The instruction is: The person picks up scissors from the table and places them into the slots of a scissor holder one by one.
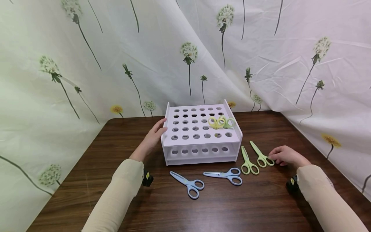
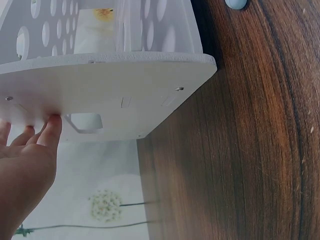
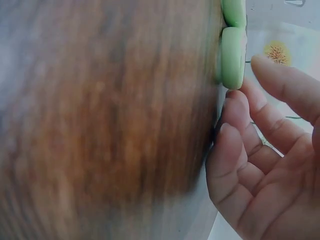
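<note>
My left hand (image 1: 155, 135) rests its fingertips against the left side panel (image 2: 110, 90) of a white rack (image 1: 189, 140) with rows of round holes. My right hand (image 1: 287, 155) is at the finger loops of a pair of green scissors (image 1: 262, 156) lying on the table. In the right wrist view, its fingers (image 3: 235, 110) curl loosely beside the green loop (image 3: 232, 57), while the thumb stands apart from it. Another pair of green scissors (image 1: 247, 162) lies just left of that one. Yellow scissors handles (image 1: 216, 123) and green handles (image 1: 228, 123) stick up from the rack's right part.
Two pairs of blue scissors, one (image 1: 188, 184) at left and one (image 1: 226, 175) at right, lie in front of the rack on the dark wooden table (image 1: 220, 209). A white flowered cloth (image 1: 162, 48) hangs behind and around the table.
</note>
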The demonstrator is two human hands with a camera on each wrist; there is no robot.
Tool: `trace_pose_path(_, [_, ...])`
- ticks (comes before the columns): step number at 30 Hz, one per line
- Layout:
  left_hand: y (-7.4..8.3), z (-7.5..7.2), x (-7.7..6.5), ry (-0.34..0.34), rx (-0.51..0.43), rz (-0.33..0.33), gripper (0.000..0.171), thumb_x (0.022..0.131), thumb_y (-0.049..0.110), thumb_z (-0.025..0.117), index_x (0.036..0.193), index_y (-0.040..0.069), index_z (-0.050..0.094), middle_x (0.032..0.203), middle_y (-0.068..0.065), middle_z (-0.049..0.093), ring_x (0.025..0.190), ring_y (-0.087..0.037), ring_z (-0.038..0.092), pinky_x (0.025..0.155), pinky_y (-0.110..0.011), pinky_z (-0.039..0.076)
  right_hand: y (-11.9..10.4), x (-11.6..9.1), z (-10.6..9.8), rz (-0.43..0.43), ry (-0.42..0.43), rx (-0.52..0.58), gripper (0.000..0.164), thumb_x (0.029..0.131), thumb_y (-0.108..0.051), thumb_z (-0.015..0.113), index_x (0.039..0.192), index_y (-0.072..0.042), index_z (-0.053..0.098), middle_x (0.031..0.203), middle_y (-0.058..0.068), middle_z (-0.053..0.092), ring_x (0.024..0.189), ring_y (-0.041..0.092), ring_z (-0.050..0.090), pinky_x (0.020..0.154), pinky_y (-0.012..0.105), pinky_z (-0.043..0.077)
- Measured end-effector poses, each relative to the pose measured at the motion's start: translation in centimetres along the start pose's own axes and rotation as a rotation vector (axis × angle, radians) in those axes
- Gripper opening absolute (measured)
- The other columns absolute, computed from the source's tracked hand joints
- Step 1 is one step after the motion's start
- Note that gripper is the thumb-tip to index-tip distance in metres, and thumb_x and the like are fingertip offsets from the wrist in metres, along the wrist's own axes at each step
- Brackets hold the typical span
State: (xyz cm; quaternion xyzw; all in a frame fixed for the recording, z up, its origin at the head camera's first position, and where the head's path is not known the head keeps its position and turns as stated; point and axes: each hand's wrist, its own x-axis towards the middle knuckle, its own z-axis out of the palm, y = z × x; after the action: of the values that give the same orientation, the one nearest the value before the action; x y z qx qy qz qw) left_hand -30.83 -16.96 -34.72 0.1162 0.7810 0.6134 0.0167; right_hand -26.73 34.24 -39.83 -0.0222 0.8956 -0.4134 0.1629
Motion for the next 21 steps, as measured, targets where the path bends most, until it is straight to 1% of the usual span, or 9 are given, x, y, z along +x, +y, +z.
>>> trace_pose_path(7, [-0.1,-0.1,0.0,-0.003,-0.003,0.002,0.05,0.098,0.022,0.042,0.145,0.012,0.027,0.149,-0.015,0.019,0.132,-0.029,0.021,0.105,-0.046,0.02,0.1,0.5,-0.1,0.018,-0.011,-0.058,0.017,0.084,-0.012,0.062,0.09,0.004,0.063,0.069,0.001,0.053,0.064,0.016,0.051,0.056,0.031,0.047])
trace_pose_path(14, [-0.1,-0.1,0.1,-0.004,-0.017,0.003,0.05,0.098,0.021,0.042,0.145,0.012,0.027,0.149,-0.015,0.019,0.131,-0.029,0.022,0.105,-0.045,0.02,0.1,0.6,0.0,0.033,-0.002,-0.062,0.016,0.082,-0.013,0.064,0.086,0.001,0.063,0.069,0.001,0.053,0.064,0.016,0.051,0.056,0.032,0.046])
trace_pose_path(17, [-0.1,-0.1,0.1,-0.001,-0.007,0.001,0.05,0.098,0.021,0.042,0.145,0.012,0.027,0.149,-0.016,0.019,0.132,-0.029,0.022,0.105,-0.046,0.02,0.4,0.9,-0.2,0.002,-0.023,-0.057,0.017,0.08,-0.017,0.067,0.083,-0.001,0.063,0.069,0.002,0.053,0.063,0.017,0.051,0.056,0.032,0.046])
trace_pose_path(19, [0.0,0.0,0.1,0.002,0.002,-0.002,0.05,0.098,0.021,0.043,0.145,0.012,0.027,0.149,-0.016,0.019,0.132,-0.029,0.021,0.105,-0.046,0.02,0.6,1.1,-0.3,-0.027,-0.046,-0.057,0.018,0.08,-0.02,0.068,0.08,-0.003,0.063,0.069,0.002,0.052,0.062,0.016,0.051,0.054,0.031,0.046])
trace_pose_path(21, [0.0,0.0,0.0,0.006,0.008,-0.007,0.05,0.098,0.022,0.043,0.145,0.013,0.028,0.149,-0.014,0.019,0.132,-0.029,0.022,0.105,-0.046,0.02,0.6,1.1,-0.4,-0.038,-0.058,-0.06,0.018,0.08,-0.021,0.068,0.078,-0.004,0.063,0.069,0.003,0.052,0.061,0.017,0.05,0.054,0.031,0.046])
